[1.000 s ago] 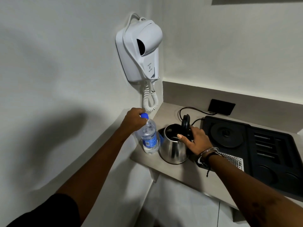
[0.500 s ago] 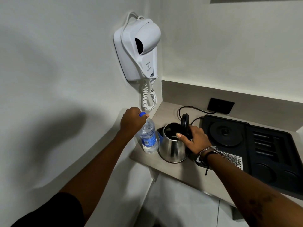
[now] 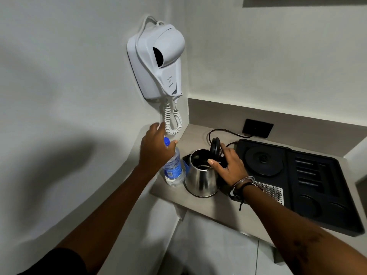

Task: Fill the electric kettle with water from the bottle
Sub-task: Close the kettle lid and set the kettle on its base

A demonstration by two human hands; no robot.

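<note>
A clear water bottle (image 3: 173, 171) with a blue label and blue cap (image 3: 166, 140) stands upright at the counter's left end, close to the wall. My left hand (image 3: 156, 151) is at its neck with fingers spread; the thumb rests by the bottle's shoulder and the palm hides the neck. Right beside the bottle stands the steel electric kettle (image 3: 200, 179), its black lid (image 3: 215, 148) flipped up and its inside dark. My right hand (image 3: 228, 167) grips the kettle's handle, with the thumb lying on the rim.
A white wall hair dryer (image 3: 158, 62) hangs above the bottle, its coiled cord (image 3: 172, 124) dangling just behind my left hand. A black tray (image 3: 317, 175) with the kettle base (image 3: 263, 160) fills the counter's right side. A black socket (image 3: 258, 128) is on the back wall.
My left hand has opened from a closed grip on the bottle's cap, and its fingers now reach up. The right hand and the kettle have stayed put.
</note>
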